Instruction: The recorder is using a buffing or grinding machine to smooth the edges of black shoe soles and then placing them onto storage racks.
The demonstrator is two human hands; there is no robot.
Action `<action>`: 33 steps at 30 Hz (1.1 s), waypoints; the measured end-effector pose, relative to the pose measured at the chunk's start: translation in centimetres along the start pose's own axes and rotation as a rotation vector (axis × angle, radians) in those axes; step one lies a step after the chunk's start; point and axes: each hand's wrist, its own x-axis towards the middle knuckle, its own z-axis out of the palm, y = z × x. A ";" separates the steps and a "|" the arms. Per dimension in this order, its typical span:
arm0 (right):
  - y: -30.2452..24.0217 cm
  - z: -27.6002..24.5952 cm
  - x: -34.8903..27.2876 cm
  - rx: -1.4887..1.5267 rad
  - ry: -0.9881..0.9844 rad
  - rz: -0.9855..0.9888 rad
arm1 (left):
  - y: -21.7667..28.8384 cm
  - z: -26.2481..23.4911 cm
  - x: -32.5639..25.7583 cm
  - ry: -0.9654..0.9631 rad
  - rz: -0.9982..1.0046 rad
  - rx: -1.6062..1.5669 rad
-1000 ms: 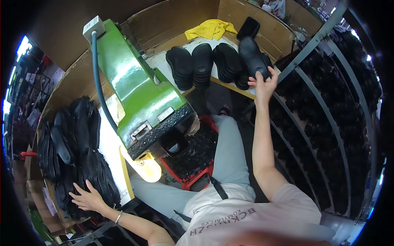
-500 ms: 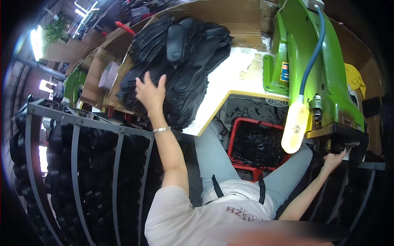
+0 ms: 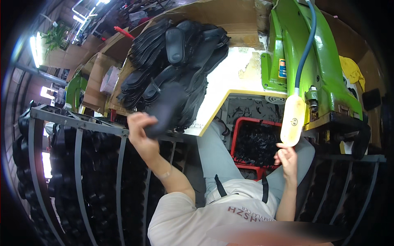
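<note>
My left hand (image 3: 143, 133) is closed on the near end of a black shoe sole (image 3: 168, 107), lifted and blurred by motion. It hangs in front of a big pile of similar black soles (image 3: 205, 51) on the white-topped table (image 3: 230, 74). My right hand (image 3: 286, 160) is loosely curled with its fingers a little apart, just below the tip of a yellow-white lamp (image 3: 292, 123). Nothing shows in that hand. Beside the lamp stands a green machine (image 3: 324, 61), its working head partly hidden at the lower right.
Between my knees a red crate (image 3: 234, 137) holds black scraps. A grey metal rack (image 3: 78, 123) full of black pieces is at my left, and another rack (image 3: 349, 158) at my right. Cardboard walls (image 3: 242, 20) edge the table. A yellow cloth (image 3: 351, 69) lies behind the machine.
My left hand has taken a sole from the pile and drawn it back toward me. My right hand has left the machine's head and moved left, under the lamp.
</note>
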 end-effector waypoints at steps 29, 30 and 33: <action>-0.5 -1.6 -10.2 0.449 0.321 -0.158 | 15.0 21.4 -14.1 -0.746 -0.790 -0.929; -1.3 -2.7 -9.9 0.442 0.384 -0.214 | 14.9 21.5 -14.2 -0.740 -0.721 -0.889; -4.3 -5.1 -7.8 0.409 0.573 -0.356 | 14.0 22.0 -15.0 -0.781 -0.721 -0.890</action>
